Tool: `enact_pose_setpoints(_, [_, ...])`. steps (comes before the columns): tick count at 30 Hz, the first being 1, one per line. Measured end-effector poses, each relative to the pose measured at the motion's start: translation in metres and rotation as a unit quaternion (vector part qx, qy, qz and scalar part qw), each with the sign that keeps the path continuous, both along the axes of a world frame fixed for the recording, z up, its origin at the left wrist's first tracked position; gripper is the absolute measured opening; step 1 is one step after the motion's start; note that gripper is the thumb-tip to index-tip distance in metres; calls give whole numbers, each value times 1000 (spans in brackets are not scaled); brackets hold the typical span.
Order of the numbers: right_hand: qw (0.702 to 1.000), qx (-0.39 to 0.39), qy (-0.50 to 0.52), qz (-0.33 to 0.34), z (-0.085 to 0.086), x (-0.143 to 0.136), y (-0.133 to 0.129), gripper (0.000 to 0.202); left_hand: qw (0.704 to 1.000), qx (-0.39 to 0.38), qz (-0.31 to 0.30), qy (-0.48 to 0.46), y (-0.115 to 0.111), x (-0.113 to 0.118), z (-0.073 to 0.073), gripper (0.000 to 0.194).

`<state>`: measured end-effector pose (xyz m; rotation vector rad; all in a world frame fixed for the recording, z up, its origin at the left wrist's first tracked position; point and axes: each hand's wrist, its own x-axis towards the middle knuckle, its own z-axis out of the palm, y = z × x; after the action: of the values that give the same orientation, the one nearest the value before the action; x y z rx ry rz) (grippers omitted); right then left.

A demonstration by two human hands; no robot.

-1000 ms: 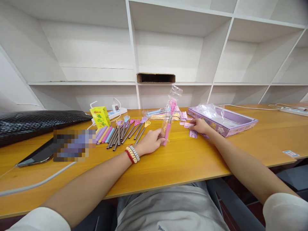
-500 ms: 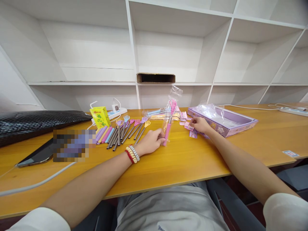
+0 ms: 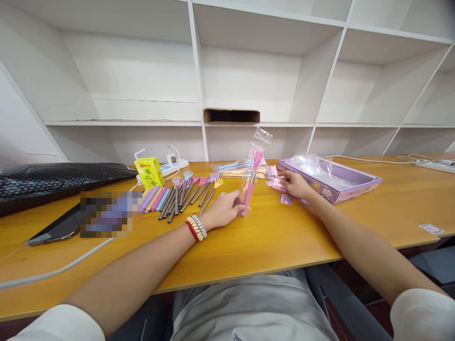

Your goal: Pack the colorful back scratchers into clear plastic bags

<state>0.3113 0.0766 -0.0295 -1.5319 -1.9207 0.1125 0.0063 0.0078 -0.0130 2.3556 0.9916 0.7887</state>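
Note:
My left hand [image 3: 225, 208] grips the lower end of a clear bag holding a pink hand-shaped scratcher [image 3: 250, 192], its claw pointing away from me. My right hand [image 3: 294, 183] is over small pink and purple cards [image 3: 286, 199], its fingers bent and close together at one card; whether it is pinched is hard to see. Several metal rods with coloured claws [image 3: 199, 192] lie left of my left hand, beside coloured handles [image 3: 155, 199]. Behind the bag are more bagged scratchers [image 3: 234, 171].
A purple box [image 3: 355, 190] with clear bags [image 3: 313, 168] stands at the right. Toward the left are a yellow drink carton [image 3: 149, 173], a power strip [image 3: 174, 166], a phone [image 3: 53, 227] and a black bag [image 3: 64, 182]. White shelves [image 3: 256, 71] rise behind the table.
My right hand has shifted slightly at the cards, its fingers now a little more bent. My left hand keeps its hold on the bagged pink scratcher; the view has shifted slightly.

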Motion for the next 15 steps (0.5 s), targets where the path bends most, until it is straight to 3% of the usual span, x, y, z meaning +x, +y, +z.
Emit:
enact_pose_setpoints(10, [1000, -5, -11, 3, 5, -5, -6, 26, 998, -56, -25, -31, 2, 0, -3, 6])
enact_pose_setpoints(15, [1000, 23, 5, 9, 2, -4, -4, 31, 1000, -4, -10, 3, 1, -1, -2, 8])
